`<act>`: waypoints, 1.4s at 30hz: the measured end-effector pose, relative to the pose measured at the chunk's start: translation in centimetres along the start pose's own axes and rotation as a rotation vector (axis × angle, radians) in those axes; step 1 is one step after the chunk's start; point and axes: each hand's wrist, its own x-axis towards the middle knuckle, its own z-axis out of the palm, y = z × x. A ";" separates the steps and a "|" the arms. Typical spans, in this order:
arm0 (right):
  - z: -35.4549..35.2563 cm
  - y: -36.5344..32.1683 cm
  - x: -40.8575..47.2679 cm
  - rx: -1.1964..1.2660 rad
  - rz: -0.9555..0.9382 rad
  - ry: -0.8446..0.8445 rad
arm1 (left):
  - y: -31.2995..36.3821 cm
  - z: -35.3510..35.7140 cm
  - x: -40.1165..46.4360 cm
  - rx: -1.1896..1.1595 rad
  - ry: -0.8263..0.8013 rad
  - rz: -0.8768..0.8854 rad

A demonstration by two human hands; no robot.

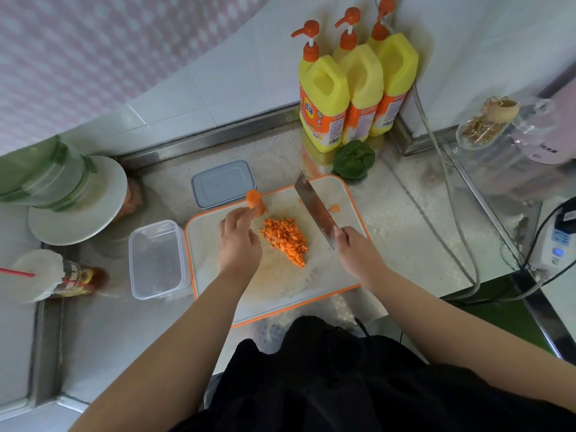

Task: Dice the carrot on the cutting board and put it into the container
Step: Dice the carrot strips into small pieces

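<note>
An orange-rimmed white cutting board [327, 275] lies on the steel counter. A heap of diced carrot [285, 238] sits in its middle. My left hand [238, 238] reaches to the board's far left edge, and its fingertips touch an uncut carrot piece [255, 201]. My right hand [353, 247] grips the handle of a cleaver [313, 210], whose blade points away over the board to the right of the dice. One small carrot bit [334, 208] lies right of the blade. An empty clear container [157, 258] stands just left of the board.
The container's grey lid [223, 182] lies behind the board. Three yellow pump bottles [352, 85] and a green pepper [353, 159] stand at the back. A white plate with a green jar [78, 198] and a sauce bottle [78, 280] are left. Cables and a power strip [554, 241] are right.
</note>
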 end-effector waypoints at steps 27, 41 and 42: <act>-6.5 2.4 3.9 -0.162 0.078 -0.096 | 0.1 0.9 5.1 0.005 -0.100 -0.083; -10.4 3.7 7.5 -0.679 0.004 -0.378 | 0.2 0.2 4.5 0.226 -0.116 -0.061; -10.4 3.7 7.7 -0.674 -0.003 -0.395 | 0.2 0.1 4.3 0.218 -0.100 -0.069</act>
